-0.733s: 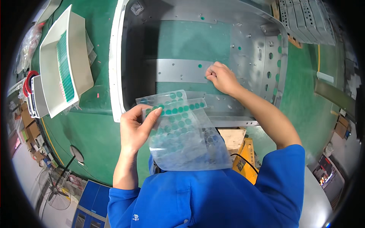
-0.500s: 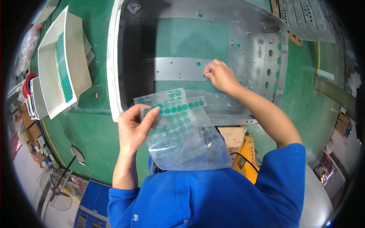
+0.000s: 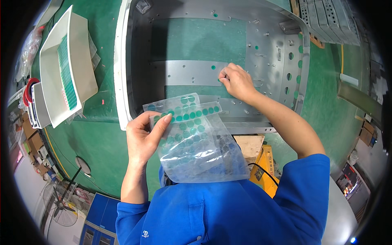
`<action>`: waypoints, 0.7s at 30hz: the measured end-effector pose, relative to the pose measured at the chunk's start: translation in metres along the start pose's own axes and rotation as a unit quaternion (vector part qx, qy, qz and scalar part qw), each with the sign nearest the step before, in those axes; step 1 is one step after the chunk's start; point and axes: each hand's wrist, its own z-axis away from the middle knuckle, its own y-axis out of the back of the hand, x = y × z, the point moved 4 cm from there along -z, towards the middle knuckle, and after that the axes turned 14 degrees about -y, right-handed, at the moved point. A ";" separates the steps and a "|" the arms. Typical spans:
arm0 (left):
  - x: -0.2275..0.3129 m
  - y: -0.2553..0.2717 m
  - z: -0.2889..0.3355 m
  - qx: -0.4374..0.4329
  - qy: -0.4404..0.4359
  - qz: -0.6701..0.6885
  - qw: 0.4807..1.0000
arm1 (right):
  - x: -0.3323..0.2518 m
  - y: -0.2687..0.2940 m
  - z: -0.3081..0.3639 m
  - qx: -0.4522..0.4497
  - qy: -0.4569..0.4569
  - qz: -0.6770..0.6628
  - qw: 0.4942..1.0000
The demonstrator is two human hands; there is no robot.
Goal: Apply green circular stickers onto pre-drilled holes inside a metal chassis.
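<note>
While sticker sheets [image 3: 192, 141] are pinched by left fingers [image 3: 164, 123], a green dot [image 3: 219, 80] is touched from frame right by bunched right fingers [image 3: 227, 74].

There are at least two dotted sheets [image 3: 188, 150], one large frame [image 3: 185, 72], one white bin [image 3: 81, 67], one fan [image 3: 62, 206].

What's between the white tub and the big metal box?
In the head view, green floor lies between them, with a small pinkish scrap on it and clear plastic sticking out beside the white tub.
</note>
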 end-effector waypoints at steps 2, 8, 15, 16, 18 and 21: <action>0.000 -0.001 0.000 0.003 0.001 0.009 1.000 | 0.001 0.001 0.001 0.001 -0.004 -0.014 1.000; -0.003 0.000 0.000 0.006 0.010 0.012 1.000 | 0.001 0.010 -0.011 -0.057 -0.099 -0.055 0.992; 0.014 0.010 0.014 0.010 -0.002 0.030 1.000 | -0.089 0.064 0.016 -0.164 0.048 -0.375 0.911; 0.017 0.012 0.017 0.006 -0.002 0.033 0.999 | -0.124 0.081 0.043 -0.180 0.124 -0.314 0.924; 0.026 0.016 0.026 -0.005 -0.015 0.044 0.999 | -0.157 0.089 0.079 -0.204 0.201 -0.235 0.929; 0.038 0.022 0.045 0.029 -0.010 0.114 0.993 | -0.166 0.083 0.096 -0.268 0.138 -0.273 0.913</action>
